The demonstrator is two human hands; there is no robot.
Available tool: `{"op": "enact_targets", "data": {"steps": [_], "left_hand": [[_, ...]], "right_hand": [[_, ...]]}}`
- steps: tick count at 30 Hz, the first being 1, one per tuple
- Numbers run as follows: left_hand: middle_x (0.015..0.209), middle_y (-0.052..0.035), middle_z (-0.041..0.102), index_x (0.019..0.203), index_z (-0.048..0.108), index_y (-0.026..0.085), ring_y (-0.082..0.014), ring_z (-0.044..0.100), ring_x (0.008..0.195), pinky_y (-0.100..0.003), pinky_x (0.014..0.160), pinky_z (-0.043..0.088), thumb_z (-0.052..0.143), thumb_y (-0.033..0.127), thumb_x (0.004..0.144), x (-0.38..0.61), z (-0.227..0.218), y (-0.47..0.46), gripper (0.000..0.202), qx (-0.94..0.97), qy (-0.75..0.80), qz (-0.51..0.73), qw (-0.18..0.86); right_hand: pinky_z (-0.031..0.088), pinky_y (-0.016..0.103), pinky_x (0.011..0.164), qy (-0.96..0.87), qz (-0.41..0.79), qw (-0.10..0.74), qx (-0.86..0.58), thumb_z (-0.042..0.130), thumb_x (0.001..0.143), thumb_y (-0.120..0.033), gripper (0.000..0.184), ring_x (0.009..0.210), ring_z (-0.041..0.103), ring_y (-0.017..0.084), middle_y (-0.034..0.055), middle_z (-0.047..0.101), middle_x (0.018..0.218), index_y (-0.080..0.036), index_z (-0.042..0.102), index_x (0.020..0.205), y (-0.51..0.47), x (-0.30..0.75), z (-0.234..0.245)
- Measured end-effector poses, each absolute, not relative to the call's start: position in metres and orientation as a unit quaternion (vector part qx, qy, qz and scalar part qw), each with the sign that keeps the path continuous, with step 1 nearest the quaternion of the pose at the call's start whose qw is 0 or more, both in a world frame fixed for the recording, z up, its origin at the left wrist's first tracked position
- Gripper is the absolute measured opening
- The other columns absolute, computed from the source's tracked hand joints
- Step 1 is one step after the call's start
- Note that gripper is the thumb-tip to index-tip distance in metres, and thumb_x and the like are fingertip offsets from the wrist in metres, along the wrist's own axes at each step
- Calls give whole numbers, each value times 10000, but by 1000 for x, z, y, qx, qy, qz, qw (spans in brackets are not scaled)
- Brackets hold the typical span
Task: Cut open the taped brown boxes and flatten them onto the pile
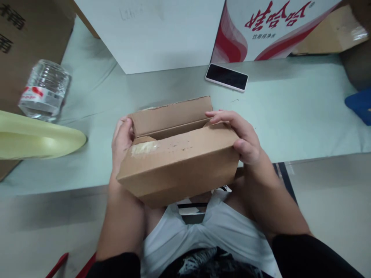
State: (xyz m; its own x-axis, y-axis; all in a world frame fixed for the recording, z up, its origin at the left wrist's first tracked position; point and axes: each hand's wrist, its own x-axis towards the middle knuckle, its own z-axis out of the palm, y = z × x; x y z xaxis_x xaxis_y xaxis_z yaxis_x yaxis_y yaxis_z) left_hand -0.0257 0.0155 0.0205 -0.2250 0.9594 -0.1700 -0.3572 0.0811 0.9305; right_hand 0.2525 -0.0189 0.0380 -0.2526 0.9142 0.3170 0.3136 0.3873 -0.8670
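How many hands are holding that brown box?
2: the left hand at the left end of the brown box, and the right hand at its right end. No other hands show.

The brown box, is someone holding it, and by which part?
The cardboard box is held by its opposite ends, between left hand and right hand.

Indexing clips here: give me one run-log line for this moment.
left hand: holds cardboard box, left end | right hand: holds right end | phone: on table beyond
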Motion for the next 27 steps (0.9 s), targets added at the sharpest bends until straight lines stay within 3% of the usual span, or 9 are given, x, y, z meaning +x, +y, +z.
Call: {"op": "enact_targets", "data": {"steps": [3,5,8,11,13,15,20,24,27], "left_hand": [[829,26,632,822,587,271,-201,672,945,-326,786,551,828,448,817,-27,20,21,299,322,485,663,471],[1088,-16,718,773,616,258,-262,652,1183,-407,932,562,748,560,837,-29,20,21,336,375,461,651,472],[1428,-49,666,697,691,221,-343,572,1365,-492,1154,486,517,694,920,-32,17,18,551,462,454,608,459],[1379,-64,699,938,768,238,-351,638,1285,-527,1167,493,476,730,900,-34,13,15,574,452,432,582,520],[1234,-82,755,1226,714,268,-369,681,1242,-591,1136,514,508,737,866,-33,14,13,626,398,423,566,585],[1155,-94,783,1389,632,267,-395,695,1249,-638,1107,529,528,733,855,-31,16,11,716,362,417,561,616],[1144,-88,791,1471,582,283,-415,662,1327,-636,1133,530,600,749,780,-35,20,6,833,396,375,562,622],[1348,-80,724,1570,457,343,-446,591,1418,-649,1174,501,754,684,656,-39,23,1,1020,436,323,511,667],[1459,-81,660,1587,446,342,-459,517,1494,-674,1235,436,794,661,655,-37,26,-4,1045,426,289,500,696]], "right_hand": [[510,531,1097,-691,342,440,-459,455,848,-878,712,1203,657,343,100,717,1254,-286,643,1195,-18,251,33],[554,507,1006,-674,357,445,-469,451,832,-887,736,1109,676,324,96,708,1222,-296,599,1243,-17,249,29],[566,499,948,-657,356,445,-494,417,799,-927,802,1040,682,313,83,693,1156,-315,538,1303,-15,249,25],[542,520,990,-663,324,434,-517,340,777,-977,876,1105,663,325,82,669,1152,-336,498,1352,-15,248,22],[540,522,998,-666,317,433,-518,316,793,-971,873,1158,651,326,81,650,1195,-354,456,1394,-15,246,21],[554,517,985,-666,320,443,-508,321,814,-952,846,1203,642,327,81,629,1256,-370,409,1422,-17,243,21],[574,526,974,-672,313,436,-511,263,802,-993,921,1270,629,349,95,581,1385,-389,311,1495,-18,239,19],[568,530,964,-677,318,443,-495,288,814,-985,915,1211,656,343,84,615,1318,-413,289,1528,-16,242,15],[568,529,955,-673,318,467,-477,360,838,-951,871,1171,672,335,78,636,1256,-399,335,1511,-15,244,11]]}}
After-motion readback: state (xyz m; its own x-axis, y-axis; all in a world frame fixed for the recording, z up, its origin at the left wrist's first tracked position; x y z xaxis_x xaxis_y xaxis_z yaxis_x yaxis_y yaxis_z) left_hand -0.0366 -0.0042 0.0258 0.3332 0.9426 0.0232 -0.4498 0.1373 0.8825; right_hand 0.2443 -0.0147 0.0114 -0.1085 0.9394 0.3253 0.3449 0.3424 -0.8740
